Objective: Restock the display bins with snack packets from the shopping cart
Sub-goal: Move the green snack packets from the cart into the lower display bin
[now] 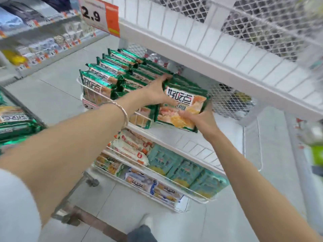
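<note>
I hold a stack of green snack packets (185, 103) over the right part of the middle white wire display bin (251, 142). My left hand (157, 92) grips the stack's left edge, thumb on the front face. My right hand (199, 117) grips it from below at the lower right corner. Rows of the same green packets (106, 74) stand upright in the left part of this bin. At the left edge, the shopping cart (26, 109) holds more green packets (15, 123).
An upper white wire bin (227, 42) overhangs closely, with a 2.9 price sign (99, 14) on its left. Lower bins hold white packets (131, 147), teal packets (185, 170) and blue-and-white packets (148, 184). A product shelf (43, 42) runs across the aisle. My shoe (143, 231) is on the tiled floor.
</note>
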